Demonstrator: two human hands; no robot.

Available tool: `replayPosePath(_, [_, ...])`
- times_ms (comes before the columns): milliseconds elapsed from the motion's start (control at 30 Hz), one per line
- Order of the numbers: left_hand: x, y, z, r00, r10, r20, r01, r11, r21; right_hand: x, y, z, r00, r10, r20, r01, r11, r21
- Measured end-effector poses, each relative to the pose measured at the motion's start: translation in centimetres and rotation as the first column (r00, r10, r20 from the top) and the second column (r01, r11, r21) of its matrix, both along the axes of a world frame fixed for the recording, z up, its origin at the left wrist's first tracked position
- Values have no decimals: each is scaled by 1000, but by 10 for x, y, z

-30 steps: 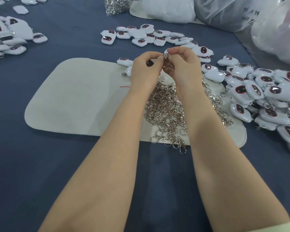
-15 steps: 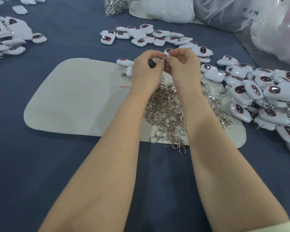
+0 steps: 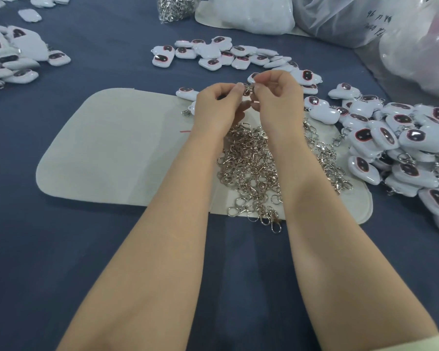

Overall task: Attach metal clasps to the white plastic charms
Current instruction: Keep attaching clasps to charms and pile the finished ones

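The left hand (image 3: 218,103) and right hand (image 3: 279,97) meet fingertip to fingertip, held up off the table. Both are curled tight and pinch 1 small metal clasp (image 3: 248,88) between thumbs and forefingers. Only a glint of it shows between them. I cannot tell whether a charm sits inside the left hand's curl.

Straight beneath the grip and back toward the person lies a heap of loose clasps (image 3: 251,168) on a pale mat (image 3: 112,148), which spreads out to the left of the grip. Just beyond the grip, a row of white charms (image 3: 226,55) with dark oval faces lies on the blue cloth (image 3: 61,274). To the right of the grip is a bigger pile of charms (image 3: 403,148), several of them with clasps on. Far left of the grip lies another cluster (image 3: 10,59). Well beyond it stand a clear bag of clasps (image 3: 175,6) and bulky plastic bags (image 3: 340,19).
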State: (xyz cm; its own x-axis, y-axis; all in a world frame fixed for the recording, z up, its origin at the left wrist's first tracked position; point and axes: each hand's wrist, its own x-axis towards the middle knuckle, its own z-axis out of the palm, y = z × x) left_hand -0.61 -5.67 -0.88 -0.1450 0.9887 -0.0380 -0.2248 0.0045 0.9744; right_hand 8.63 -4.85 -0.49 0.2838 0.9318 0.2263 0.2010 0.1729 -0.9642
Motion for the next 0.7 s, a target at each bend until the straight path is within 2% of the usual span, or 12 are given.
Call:
replayPosePath(167, [-1, -2, 2, 997, 71, -8, -71, 997, -6, -1, -4, -1, 954, 47, 297, -75, 994, 82])
replayPosePath(367, [-2, -2, 3, 993, 122, -7, -122, 992, -28, -5, -6, -2, 889, 108, 444, -161, 983, 84])
replayPosePath(467, [-1, -2, 3, 993, 117, -18, -117, 993, -11, -4, -7, 0, 910, 77, 408, -126, 988, 94])
replayPosePath(567, [0, -2, 2, 989, 119, -90, -117, 993, 26, -3, -4, 0, 943, 49, 329, -66, 997, 40])
replayPosePath(700, [1, -1, 0, 980, 131, -150, -127, 991, 40, -2, -5, 2, 985, 97, 145, -93, 995, -35])
